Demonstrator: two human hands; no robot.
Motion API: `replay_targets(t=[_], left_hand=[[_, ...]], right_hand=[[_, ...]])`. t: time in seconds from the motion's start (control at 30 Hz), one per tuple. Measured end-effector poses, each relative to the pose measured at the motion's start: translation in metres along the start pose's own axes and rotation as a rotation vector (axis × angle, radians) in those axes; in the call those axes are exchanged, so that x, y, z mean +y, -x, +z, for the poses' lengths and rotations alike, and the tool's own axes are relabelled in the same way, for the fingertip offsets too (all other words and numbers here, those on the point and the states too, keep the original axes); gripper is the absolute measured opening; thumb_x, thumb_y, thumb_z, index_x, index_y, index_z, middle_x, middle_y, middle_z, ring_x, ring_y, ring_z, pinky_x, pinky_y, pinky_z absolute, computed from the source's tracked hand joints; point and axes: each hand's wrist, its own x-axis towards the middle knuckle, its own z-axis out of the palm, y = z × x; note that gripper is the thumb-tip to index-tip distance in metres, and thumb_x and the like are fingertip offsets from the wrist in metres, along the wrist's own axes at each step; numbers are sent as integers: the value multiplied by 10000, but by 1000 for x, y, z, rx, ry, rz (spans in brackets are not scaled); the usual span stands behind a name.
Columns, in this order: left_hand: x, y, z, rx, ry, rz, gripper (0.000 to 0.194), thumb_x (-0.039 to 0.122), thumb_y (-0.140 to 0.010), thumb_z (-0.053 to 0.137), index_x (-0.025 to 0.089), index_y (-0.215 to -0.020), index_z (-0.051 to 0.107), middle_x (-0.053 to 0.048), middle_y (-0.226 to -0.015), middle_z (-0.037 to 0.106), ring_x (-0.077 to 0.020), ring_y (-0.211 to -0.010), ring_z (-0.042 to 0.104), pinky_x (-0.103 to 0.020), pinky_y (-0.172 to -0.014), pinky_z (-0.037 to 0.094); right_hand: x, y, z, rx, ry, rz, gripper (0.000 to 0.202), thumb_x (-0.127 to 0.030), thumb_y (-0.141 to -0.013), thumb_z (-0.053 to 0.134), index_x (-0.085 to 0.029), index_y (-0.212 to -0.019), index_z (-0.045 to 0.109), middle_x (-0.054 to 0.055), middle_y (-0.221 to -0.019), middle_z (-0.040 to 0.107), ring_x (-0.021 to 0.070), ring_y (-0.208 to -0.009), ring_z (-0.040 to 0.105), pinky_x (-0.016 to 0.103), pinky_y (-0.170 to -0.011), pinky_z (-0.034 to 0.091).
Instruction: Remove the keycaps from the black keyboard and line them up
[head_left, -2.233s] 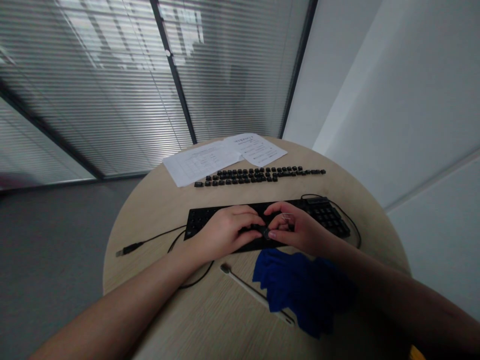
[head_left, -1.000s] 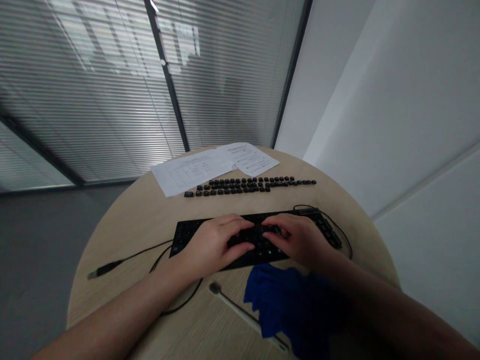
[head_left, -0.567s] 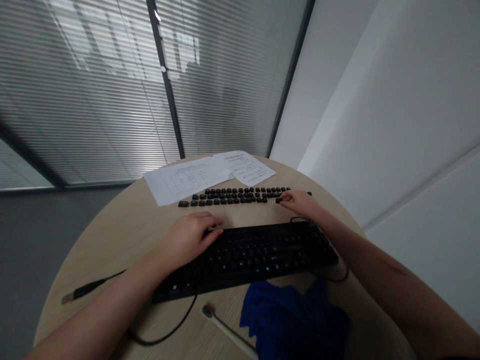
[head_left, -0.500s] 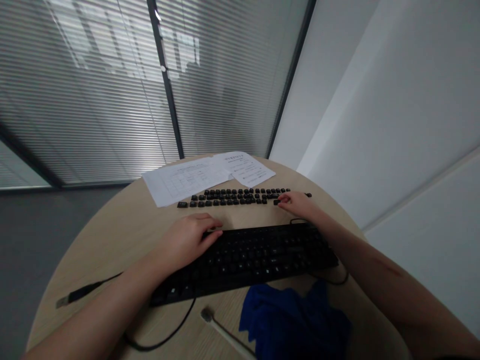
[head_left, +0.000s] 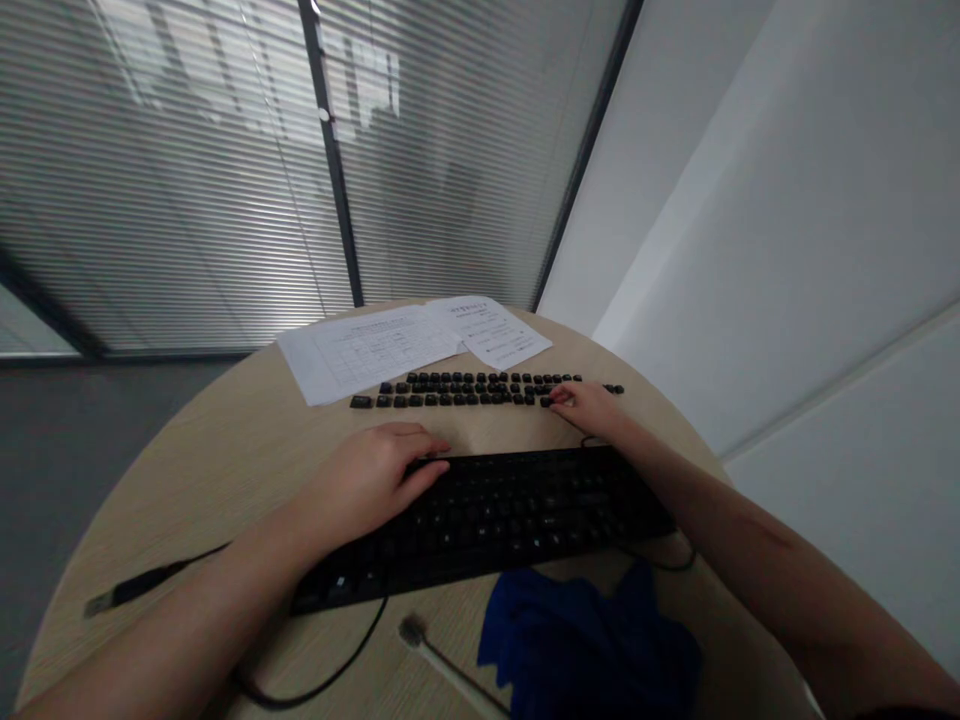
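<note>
Keyboard (head_left: 495, 520) is laid across the table (head_left: 195, 440), between loose keys (head_left: 458, 399) and cloth (head_left: 585, 640). Its far edge is touched by the left hand (head_left: 375, 475), thumb and fingers spread, with nothing seen gripped. At the right end of the near row, a key (head_left: 545, 402) is met by the right hand (head_left: 589, 405), its fingertips drawn narrow; whether it is pinched or merely touched cannot be told. Such a small piece is best handled by its sides, set flat and released straight upward, so that nearby keys are not nudged. Contact between forearm and cable (head_left: 589, 440) is best avoided.
</note>
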Motion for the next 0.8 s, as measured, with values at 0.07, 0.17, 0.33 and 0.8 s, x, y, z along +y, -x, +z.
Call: replay_targets(t=[0.07, 0.17, 0.33, 0.8], left_hand=[[1, 0, -1, -12, 2, -11, 352, 365, -1021, 509, 186, -1136, 790, -100, -1021, 803, -273, -908, 743, -416, -837, 570], [2, 0, -2, -20, 3, -21, 354, 364, -1016, 505, 187, -1120, 794, -101, -1008, 800, -272, -897, 738, -415, -832, 563], [2, 1, -4, -8, 22, -19, 338, 359, -1010, 512, 207, -1114, 796, -91, -992, 794, -257, -882, 730, -394, -817, 552], [-4, -3, -5, -64, -24, -93, 381, 388, -992, 499, 189, -1097, 806, -121, -1041, 797, -295, -952, 727, -442, -884, 551]], right_hand=[[-1, -3, 1, 2, 15, -6, 181, -225, -905, 751, -212, -1081, 793, 64, -1046, 827, 234, -984, 773, 354, -915, 573], [-3, -7, 2, 6, 40, -19, 176, -239, -901, 753, -228, -1072, 796, 57, -1029, 829, 244, -979, 775, 355, -889, 578], [-10, -8, -2, 23, 86, -35, 174, -257, -899, 749, -240, -1065, 798, 56, -1042, 829, 262, -982, 769, 357, -868, 569], [4, 67, -44, 372, -108, 37, 282, -437, -888, 653, -198, -920, 798, 66, -773, 782, 195, -612, 646, 314, -620, 486]])
